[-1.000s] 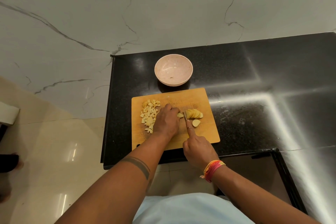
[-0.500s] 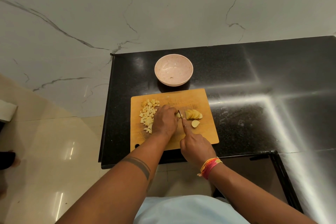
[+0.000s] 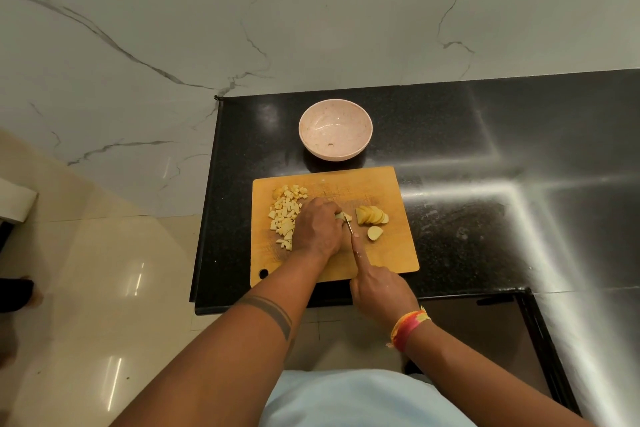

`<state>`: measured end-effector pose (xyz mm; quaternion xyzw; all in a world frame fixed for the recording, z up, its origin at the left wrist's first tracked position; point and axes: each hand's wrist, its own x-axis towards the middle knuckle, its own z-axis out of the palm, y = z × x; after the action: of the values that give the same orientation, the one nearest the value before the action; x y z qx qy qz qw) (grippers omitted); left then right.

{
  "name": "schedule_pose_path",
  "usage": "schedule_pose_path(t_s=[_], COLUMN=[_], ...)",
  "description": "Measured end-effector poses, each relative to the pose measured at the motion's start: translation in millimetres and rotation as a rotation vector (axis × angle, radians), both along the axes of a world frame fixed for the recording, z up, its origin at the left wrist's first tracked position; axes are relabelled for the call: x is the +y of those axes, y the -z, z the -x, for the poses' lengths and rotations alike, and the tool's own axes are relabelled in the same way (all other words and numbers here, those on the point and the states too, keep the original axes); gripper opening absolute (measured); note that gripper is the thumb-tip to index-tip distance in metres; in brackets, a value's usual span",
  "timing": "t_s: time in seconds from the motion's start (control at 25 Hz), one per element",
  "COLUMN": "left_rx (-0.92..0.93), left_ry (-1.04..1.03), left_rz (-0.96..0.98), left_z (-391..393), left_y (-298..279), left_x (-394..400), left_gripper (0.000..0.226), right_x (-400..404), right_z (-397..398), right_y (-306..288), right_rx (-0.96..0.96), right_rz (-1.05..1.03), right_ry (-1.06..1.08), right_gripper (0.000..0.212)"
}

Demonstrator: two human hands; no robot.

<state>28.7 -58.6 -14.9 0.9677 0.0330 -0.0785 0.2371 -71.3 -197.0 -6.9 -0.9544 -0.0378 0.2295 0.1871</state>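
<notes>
Pale potato [image 3: 343, 216], left hand [image 3: 317, 232] holding, knife [image 3: 349, 226] beside

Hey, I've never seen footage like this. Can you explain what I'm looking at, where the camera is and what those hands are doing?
There is no machine here: these are a person's two bare hands, filmed by one wide-angle camera worn on the head, looking down. A wooden cutting board lies on a black counter, with a pink bowl behind it. The left hand steadies a pale vegetable piece; the right hand grips a small knife, forefinger along its back, blade at that piece. Diced cubes lie left of the hands, slices to the right.
</notes>
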Motion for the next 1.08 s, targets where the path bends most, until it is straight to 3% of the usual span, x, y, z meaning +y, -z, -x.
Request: schedule_pose_path(t_s=[0.6,1.08], left_rx=[-0.051,-0.059], left_ry=[0.043,0.022], left_rz=[-0.101,-0.175], left_z=[7.9,8.4], left_y=[-0.1,0.4], left_x=[11.4,3.7], left_gripper=[0.03,0.029], right_x=[16.8,11.4], right_z=[-22.8,-4.7], right_y=[-5.9,1.4], right_rx=[-0.052,-0.034], right_rz=[-0.062,0.029], right_ry=[0.02,-0.071], right_gripper=[0.073,0.083])
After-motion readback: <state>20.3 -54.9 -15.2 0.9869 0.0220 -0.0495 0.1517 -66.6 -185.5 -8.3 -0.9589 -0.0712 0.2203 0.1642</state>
